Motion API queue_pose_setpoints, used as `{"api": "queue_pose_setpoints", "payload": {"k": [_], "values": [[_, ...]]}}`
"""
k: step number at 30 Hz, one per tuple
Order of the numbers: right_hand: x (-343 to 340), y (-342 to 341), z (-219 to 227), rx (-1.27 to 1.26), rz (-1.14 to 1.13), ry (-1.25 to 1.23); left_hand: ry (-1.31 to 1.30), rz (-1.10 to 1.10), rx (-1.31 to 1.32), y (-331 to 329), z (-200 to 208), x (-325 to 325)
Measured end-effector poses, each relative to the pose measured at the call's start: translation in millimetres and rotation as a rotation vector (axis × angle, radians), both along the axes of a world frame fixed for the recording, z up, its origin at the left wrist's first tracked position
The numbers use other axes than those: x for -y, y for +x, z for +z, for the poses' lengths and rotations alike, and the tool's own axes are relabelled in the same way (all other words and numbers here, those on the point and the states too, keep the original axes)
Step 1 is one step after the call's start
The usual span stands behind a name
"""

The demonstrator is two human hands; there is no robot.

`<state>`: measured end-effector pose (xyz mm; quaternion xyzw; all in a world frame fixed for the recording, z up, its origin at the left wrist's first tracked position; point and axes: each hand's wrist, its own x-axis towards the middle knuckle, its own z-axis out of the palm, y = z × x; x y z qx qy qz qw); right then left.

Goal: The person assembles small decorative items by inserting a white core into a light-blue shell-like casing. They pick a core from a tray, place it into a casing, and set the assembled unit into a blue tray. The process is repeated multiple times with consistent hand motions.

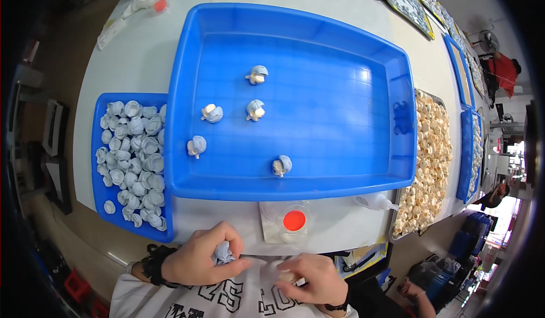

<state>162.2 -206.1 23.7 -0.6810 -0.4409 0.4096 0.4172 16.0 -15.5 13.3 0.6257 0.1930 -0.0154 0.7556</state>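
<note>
My left hand (204,255) is closed on a light blue cupped piece (223,253), held between thumb and fingers in front of my shirt. Close beside it, my right hand (315,278) is pinched around what looks like a small cream piece (288,276), partly hidden and blurred. Beyond my hands stands a large blue bin (295,191) holding several cream figures capped in light blue, one of them a capped figure (282,165) near the front wall. At the left, a blue tray (102,193) is heaped with light blue cupped pieces (136,170).
A metal tray of cream pieces (426,165) stands right of the bin. In front lie a clear container with a red disc (294,220) and a white squeeze bottle (374,201). More trays line the table's far right. Another person's hand (414,292) shows at lower right.
</note>
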Motion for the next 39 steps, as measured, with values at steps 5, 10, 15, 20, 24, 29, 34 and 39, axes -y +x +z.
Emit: {"api": "queue_pose_setpoints", "payload": {"k": [5,10,15,20,24,29,34,39], "values": [[17,5,2,-0.045,-0.074,-0.348,0.279,-0.103,-0.029,7,-9,6],[26,8,-8,0.015,-0.117,-0.281,0.502,0.081,-0.073,13,-2,13],[26,7,-7,0.155,-0.146,-0.337,0.334,-0.006,-0.039,9,-5,13],[26,0,-9,0.337,-0.158,-0.321,0.199,-0.040,-0.097,18,-2,13],[37,-5,-8,0.376,-0.182,-0.311,0.157,-0.003,-0.088,22,2,16],[33,-8,-6,0.393,-0.203,-0.281,0.184,-0.019,0.011,22,-8,16],[34,-7,-5,0.416,-0.261,-0.294,0.106,-0.018,0.002,26,-9,17],[28,-15,8,0.313,-0.214,0.059,0.066,0.095,0.115,29,-9,19]]}}
